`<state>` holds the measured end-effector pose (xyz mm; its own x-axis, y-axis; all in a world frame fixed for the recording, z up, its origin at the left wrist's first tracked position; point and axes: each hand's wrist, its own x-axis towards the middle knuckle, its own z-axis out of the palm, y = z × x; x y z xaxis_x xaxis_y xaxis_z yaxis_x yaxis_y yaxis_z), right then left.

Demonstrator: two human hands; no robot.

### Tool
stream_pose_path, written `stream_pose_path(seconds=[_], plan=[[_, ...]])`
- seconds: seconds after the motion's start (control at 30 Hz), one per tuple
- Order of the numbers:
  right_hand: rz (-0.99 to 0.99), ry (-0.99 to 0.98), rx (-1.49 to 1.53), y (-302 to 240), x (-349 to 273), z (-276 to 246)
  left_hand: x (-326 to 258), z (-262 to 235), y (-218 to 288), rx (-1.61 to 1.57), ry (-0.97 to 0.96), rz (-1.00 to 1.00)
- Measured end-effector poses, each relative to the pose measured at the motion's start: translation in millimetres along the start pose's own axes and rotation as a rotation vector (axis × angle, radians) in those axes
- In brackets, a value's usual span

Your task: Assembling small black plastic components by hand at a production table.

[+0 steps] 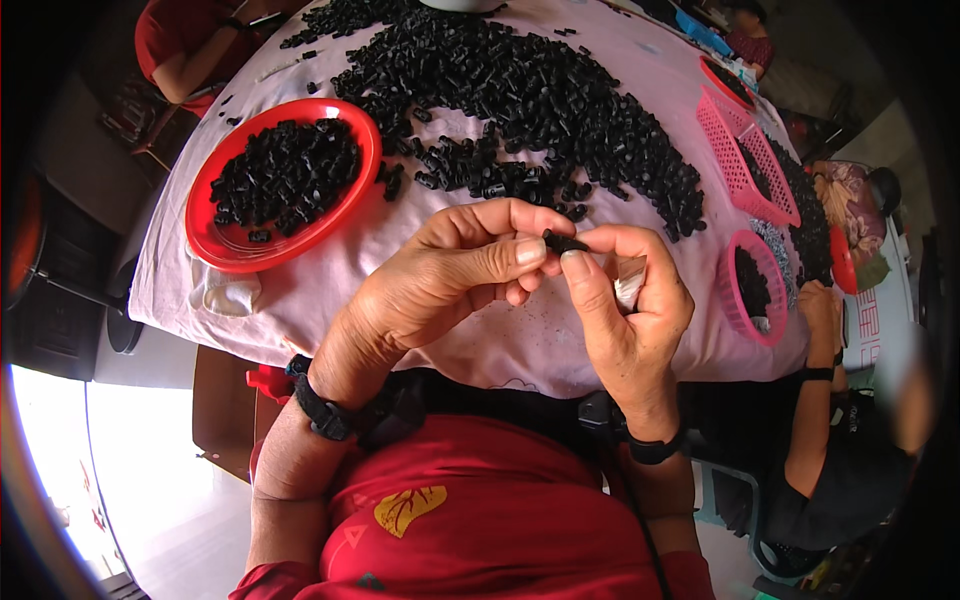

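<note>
Over the near edge of the table, my left hand (430, 255) and my right hand (635, 310) meet fingertip to fingertip. Between them, both pinch one small black cylindrical part (563, 242) by thumb and forefinger. Something pale and flat (629, 284) is tucked inside the curled fingers of my right hand; its kind is unclear. Just beyond my hands spreads a big loose pile of similar black parts (520, 90). To the left of them stands a red plate (371, 150) heaped with more of these parts.
The table wears a pale pink cloth (300, 310). At the right are a pink rectangular basket (735, 120), a pink round basket (735, 295) and more black parts. One person (840, 450) sits at the right; another in red (185, 50) is at the far left.
</note>
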<state>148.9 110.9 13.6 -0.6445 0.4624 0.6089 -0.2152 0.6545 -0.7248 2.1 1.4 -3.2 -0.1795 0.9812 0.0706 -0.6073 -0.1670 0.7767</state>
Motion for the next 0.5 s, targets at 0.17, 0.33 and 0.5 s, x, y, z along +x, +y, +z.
stream_pose_path(seconds=[0.17, 0.33, 0.5], plan=[[-0.017, -0.071, -0.017, -5.6, -2.1, 2.2, -0.8, -4.0, -1.1, 0.053, -0.009, 0.017], [-0.128, -0.096, -0.084, -4.6, -2.0, 2.4, 1.1, 1.7, -3.5, 0.068, -0.004, 0.024], [0.003, -0.111, -0.21, -4.5, -3.2, -1.9, -1.2, -1.0, 0.8, 0.108, -0.067, 0.033]])
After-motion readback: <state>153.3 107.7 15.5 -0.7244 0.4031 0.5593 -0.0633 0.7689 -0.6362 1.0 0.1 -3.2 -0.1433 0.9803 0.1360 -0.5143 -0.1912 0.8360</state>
